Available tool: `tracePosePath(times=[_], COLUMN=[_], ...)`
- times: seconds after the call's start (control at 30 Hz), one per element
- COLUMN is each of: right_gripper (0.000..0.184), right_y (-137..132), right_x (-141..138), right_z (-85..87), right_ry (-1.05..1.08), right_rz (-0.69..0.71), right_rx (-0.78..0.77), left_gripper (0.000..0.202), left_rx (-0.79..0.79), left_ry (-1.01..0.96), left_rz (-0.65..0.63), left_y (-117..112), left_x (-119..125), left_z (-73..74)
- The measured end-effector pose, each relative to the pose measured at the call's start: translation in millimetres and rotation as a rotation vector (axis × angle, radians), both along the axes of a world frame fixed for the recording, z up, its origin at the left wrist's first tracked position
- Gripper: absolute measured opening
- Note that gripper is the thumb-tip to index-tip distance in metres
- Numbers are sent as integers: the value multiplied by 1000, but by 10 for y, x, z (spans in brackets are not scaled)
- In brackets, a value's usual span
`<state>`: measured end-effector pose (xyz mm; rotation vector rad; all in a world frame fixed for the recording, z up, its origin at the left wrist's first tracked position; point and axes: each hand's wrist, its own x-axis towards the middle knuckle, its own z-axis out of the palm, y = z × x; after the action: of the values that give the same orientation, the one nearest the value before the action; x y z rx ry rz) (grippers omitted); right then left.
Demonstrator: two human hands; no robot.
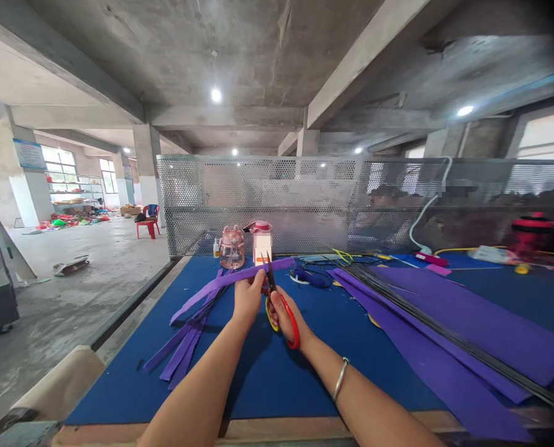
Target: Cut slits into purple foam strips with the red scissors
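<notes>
My left hand (248, 298) pinches a long purple fabric strip (221, 280), whose ends stick out to both sides. In my right hand (284, 313) is a pair of scissors (290, 326) with red and yellow handles. Their dark blades point up and away, slightly parted, right at the strip beside my left fingers. Several cut purple strips (184, 354) lie on the blue table to the left, with thin black strips (201, 313) among them. Large purple fabric sheets (445, 310) are spread at the right, with long black strips (426, 326) on top.
On the blue tabletop (267, 391), a pink clear bottle (231, 248), a pink-lidded cup (262, 230) and a small glue bottle (216, 249) stand at the back. A perforated metal screen (258, 186) rises behind. A power strip (430, 259) and a red container (532, 233) are at the back right.
</notes>
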<state>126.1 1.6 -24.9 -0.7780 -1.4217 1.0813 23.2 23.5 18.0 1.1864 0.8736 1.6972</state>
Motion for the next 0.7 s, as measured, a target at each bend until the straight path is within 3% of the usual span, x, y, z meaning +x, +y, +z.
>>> tracePosePath(times=[0.33, 0.7], right_gripper=[52, 53], right_y=[20, 18], right_x=[-16, 0], right_z=[-37, -19], right_ry=[-62, -73], right_rz=[-104, -95], right_rx=[40, -2], left_gripper=[37, 40], left_rx=[17, 8], left_ry=[47, 55], left_rz=[51, 53], left_y=[41, 42], left_x=[-32, -30], left_z=[-7, -31])
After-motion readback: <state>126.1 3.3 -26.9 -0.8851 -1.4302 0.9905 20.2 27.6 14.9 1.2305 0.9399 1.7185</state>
